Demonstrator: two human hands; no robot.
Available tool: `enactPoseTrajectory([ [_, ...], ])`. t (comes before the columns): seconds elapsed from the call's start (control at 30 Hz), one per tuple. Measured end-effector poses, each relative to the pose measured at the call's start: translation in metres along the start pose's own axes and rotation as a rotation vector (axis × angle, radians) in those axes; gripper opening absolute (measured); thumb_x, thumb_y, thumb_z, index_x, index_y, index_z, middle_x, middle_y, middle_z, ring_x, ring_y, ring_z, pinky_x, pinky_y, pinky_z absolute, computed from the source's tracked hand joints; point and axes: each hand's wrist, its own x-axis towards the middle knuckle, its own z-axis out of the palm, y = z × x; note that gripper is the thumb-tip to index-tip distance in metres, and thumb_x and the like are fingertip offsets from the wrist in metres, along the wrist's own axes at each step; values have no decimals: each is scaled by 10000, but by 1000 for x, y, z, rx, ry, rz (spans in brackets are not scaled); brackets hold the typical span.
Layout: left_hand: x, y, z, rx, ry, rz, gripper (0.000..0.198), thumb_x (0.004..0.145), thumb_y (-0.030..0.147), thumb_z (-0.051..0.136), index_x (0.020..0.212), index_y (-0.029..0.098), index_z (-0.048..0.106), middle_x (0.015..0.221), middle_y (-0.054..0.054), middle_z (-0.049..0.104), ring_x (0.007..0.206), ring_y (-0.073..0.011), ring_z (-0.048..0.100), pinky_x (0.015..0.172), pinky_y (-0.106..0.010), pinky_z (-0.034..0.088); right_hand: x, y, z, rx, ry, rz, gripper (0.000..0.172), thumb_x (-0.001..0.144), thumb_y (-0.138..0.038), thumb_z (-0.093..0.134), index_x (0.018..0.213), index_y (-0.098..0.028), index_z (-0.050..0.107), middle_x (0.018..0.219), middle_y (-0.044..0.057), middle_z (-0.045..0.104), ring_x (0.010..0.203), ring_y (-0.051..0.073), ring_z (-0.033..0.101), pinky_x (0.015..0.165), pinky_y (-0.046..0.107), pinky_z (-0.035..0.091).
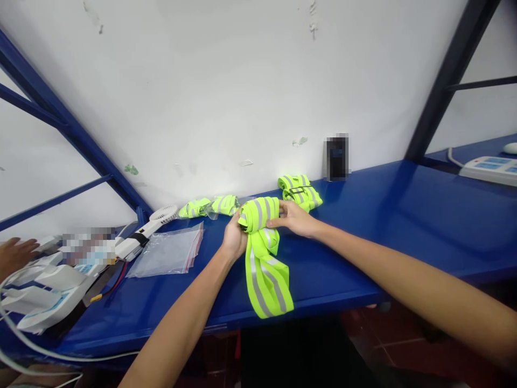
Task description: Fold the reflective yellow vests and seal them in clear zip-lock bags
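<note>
A neon-yellow safety vest [264, 269] with grey reflective stripes lies on the blue table [396, 226], half rolled up, its loose end hanging over the front edge. My left hand [234, 237] grips the left end of the roll. My right hand [293, 217] holds the right end, fingers curled on the fabric. A rolled vest [301, 191] sits just behind my right hand. Two more small rolls [210, 206] lie near the wall to the left.
Clear zip bags [169, 252] with red strips lie left of my hands. A white handheld fan [151, 226], white devices and cables [44, 296] crowd the far left, where another person's hand [16, 253] shows. A dark object [336, 157] leans on the wall; a power strip [490, 170] sits far right.
</note>
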Motion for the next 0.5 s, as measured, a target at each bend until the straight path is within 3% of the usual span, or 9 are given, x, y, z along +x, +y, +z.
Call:
enactPoseTrajectory([
  [0.1,2,6,0,-42,-52,-50,385,714,295,541,1037,143,684,1065,-91,718,1161,-311,597,1012,-434,447,1,2,-1,-6,36,-26,462,615,-216,807,1046,-156,654,1045,68,722,986,244,668,914,417,519],
  [0.3,6,1,-9,110,-67,105,404,744,318,553,1086,143,679,1204,-69,673,1281,-294,501,1063,-368,392,1,-6,-4,-16,216,66,427,583,-240,818,948,-155,614,886,46,706,803,214,663,736,375,549],
  [0.37,4,-1,-10,147,-135,26,450,762,334,597,1173,154,634,1212,-74,666,1228,-303,546,1028,-390,419,2,-8,-6,-27,277,73,435,577,-257,820,937,-155,599,865,45,691,768,206,649,682,357,542],
  [0.5,-3,0,-7,360,-212,-100,634,695,256,746,1288,187,533,1211,-85,660,1138,-302,602,973,-404,450,2,-8,-11,-149,326,-55,379,605,-254,783,906,-165,569,816,12,643,754,188,610,674,332,511],
])
